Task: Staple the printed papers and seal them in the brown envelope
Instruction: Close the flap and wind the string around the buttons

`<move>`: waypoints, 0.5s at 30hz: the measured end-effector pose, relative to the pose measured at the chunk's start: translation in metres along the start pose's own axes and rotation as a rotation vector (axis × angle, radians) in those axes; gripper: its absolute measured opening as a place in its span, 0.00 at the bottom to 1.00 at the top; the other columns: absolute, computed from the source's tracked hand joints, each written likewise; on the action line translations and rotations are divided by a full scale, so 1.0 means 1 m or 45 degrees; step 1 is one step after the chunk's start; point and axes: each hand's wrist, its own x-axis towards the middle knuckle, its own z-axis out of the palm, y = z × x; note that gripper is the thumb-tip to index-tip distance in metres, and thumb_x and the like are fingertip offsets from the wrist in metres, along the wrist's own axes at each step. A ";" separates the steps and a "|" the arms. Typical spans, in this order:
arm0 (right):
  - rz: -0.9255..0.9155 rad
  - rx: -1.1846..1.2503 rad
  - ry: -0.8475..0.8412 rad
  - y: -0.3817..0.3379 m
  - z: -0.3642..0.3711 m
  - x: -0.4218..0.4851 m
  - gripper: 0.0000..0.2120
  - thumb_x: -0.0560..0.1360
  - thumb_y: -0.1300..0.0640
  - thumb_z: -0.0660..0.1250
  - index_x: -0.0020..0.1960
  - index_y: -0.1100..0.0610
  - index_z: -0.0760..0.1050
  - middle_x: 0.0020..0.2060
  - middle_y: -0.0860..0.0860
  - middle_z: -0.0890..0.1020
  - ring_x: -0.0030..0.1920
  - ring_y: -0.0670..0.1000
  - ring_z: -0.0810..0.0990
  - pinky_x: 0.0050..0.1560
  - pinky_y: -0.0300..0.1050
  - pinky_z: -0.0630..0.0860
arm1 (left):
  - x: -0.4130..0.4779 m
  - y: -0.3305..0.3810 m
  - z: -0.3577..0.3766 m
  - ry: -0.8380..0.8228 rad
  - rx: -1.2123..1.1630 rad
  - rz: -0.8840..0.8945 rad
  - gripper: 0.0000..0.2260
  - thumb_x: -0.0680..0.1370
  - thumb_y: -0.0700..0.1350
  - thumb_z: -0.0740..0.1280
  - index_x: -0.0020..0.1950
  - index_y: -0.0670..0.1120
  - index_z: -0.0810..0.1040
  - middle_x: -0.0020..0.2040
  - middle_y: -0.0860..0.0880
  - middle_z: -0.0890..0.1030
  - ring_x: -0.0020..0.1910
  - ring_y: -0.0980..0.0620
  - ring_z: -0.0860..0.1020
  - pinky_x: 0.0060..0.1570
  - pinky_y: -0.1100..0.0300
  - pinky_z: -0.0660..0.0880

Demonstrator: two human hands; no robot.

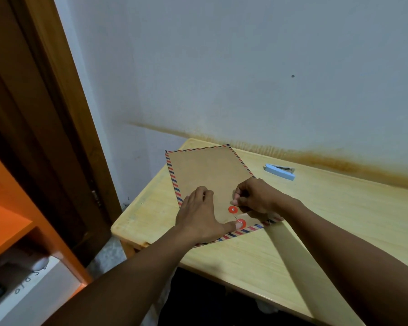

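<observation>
Nearest the camera, two bare forearms reach forward over the pale wooden table (339, 208). The left hand (198, 220) lies spread on the brown envelope (205, 170), palm down, its thumb pressing the edge of the lower red disc (242, 222) on the flap (253, 221). The flap is folded down over the envelope's near end. A thin string (236, 218) rises from that disc toward the right hand (254, 196), whose fingers are curled and pinch the string just above the upper red disc (232, 209) on the envelope's body. The two discs sit close together, one on the flap and one just beyond it.

The envelope lies flat at the table's left end, turned at an angle, with a red-and-blue striped border round its edges. Its far corner reaches the table's back edge. With the flap down its inside is hidden, so what it holds cannot be told.

Farther back and to the right, well apart from the envelope, a light blue stapler (279, 171) lies on the table near the wall (245, 67). The wall is pale and carries a brown stain along the table line.

To the left stands a dark wooden door frame (57, 114), and beside it an orange shelf (7, 222); its lower compartment holds blurred things too unclear to name.
</observation>
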 end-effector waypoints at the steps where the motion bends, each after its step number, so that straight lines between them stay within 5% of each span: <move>1: -0.008 -0.033 0.024 0.002 -0.001 -0.003 0.06 0.78 0.54 0.71 0.47 0.56 0.82 0.39 0.47 0.84 0.38 0.43 0.80 0.40 0.37 0.74 | 0.000 0.000 0.000 -0.002 -0.002 -0.005 0.50 0.66 0.80 0.63 0.77 0.49 0.62 0.75 0.50 0.63 0.73 0.47 0.65 0.72 0.50 0.65; 8: -0.145 -0.492 0.205 0.007 -0.001 -0.032 0.07 0.77 0.57 0.65 0.51 0.53 0.82 0.44 0.48 0.80 0.45 0.51 0.77 0.42 0.46 0.77 | 0.000 0.002 -0.001 -0.038 -0.031 -0.026 0.49 0.67 0.79 0.65 0.77 0.49 0.62 0.75 0.51 0.63 0.74 0.47 0.65 0.72 0.48 0.67; 15: -0.449 -0.710 0.370 0.019 0.021 -0.078 0.05 0.78 0.54 0.65 0.48 0.52 0.80 0.41 0.50 0.77 0.44 0.52 0.75 0.35 0.46 0.67 | 0.004 -0.006 -0.011 -0.206 -0.082 -0.021 0.51 0.67 0.75 0.69 0.80 0.47 0.60 0.77 0.51 0.60 0.74 0.45 0.67 0.71 0.47 0.69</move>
